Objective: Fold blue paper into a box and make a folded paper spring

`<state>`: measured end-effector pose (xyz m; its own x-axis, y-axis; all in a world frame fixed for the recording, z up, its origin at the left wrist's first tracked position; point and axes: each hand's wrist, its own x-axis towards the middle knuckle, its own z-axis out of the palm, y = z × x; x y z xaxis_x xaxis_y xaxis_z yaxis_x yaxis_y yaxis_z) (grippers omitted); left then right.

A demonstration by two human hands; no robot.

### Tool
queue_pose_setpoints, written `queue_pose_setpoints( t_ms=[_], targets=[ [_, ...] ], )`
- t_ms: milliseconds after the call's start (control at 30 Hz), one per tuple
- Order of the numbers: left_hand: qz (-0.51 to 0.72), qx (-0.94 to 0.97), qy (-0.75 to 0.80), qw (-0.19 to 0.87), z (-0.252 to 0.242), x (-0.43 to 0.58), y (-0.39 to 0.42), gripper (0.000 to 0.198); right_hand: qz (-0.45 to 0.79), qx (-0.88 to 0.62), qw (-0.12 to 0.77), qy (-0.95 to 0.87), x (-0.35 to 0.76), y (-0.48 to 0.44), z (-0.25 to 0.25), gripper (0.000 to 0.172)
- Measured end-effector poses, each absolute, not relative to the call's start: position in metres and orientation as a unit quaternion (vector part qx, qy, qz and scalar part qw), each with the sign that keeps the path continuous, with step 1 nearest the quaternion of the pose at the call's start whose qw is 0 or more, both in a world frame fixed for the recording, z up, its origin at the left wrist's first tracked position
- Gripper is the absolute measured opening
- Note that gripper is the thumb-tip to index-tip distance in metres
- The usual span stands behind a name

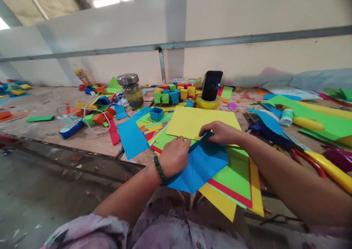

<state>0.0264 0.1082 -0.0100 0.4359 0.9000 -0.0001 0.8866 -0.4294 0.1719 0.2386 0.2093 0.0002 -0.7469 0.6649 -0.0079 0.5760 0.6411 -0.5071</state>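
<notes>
A creased sheet of blue paper (202, 164) lies between my hands, its far edge raised in a fold. My left hand (176, 155), with a green bead bracelet at the wrist, is closed on the left part of that edge. My right hand (220, 131) pinches the far right part of the fold between thumb and fingers. Beneath is a stack of coloured sheets, with a green sheet (236, 175) showing at the right and a yellow sheet (203, 118) beyond my hands. A small open blue paper box (156, 114) sits just past the stack.
A lidded glass jar (132, 91) and a phone (212, 85) propped on a yellow tape roll (208, 103) stand behind. Several folded paper cubes (173, 94) are piled between them. Scissors (305, 157) and a glue bottle (286, 117) lie right. The table's front edge (82, 152) runs at left.
</notes>
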Motion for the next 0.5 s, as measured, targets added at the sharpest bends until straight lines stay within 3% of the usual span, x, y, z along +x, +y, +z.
queue_pose_setpoints(
  t_ms=[233,500],
  targets=[
    [0.045,0.853,0.504,0.127,-0.004,0.03,0.107,0.037,0.312,-0.337,0.091,-0.884,0.243,0.213,-0.004,0.021],
    [0.12,0.842,0.443,0.285,-0.004,0.022,0.101,0.071,0.382,-0.324,0.15,-0.852,0.246,0.208,0.008,0.02]
  ],
)
